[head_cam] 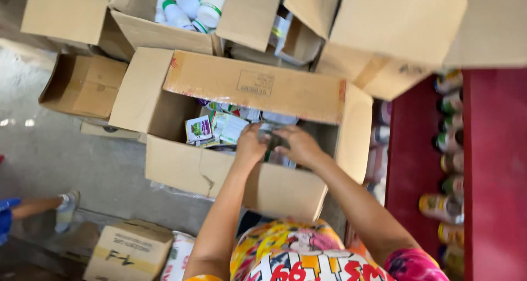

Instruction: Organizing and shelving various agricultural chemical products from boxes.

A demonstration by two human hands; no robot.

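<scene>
I see both arms reaching down into the open brown cardboard box (241, 165), left hand (250, 145) and right hand (299, 145) curled together, pinching a small grey sachet (274, 141); white-green bottles (192, 6) sit beyond.

An open box (230, 165) sits at the middle, packets (217, 128) lying inside it. Both hands reach into it from the near side: the left hand (250, 145) just left of the right hand (299, 143), the two meeting over the packets. Beyond it, a far box (159, 31) holds bottles (192, 6). An empty box (82, 86) lies to the left, and a small closed box (129, 251) sits near left on the floor. To the right, a shelf (414, 149) carries a row of cans (450, 165) running from far to near.
</scene>
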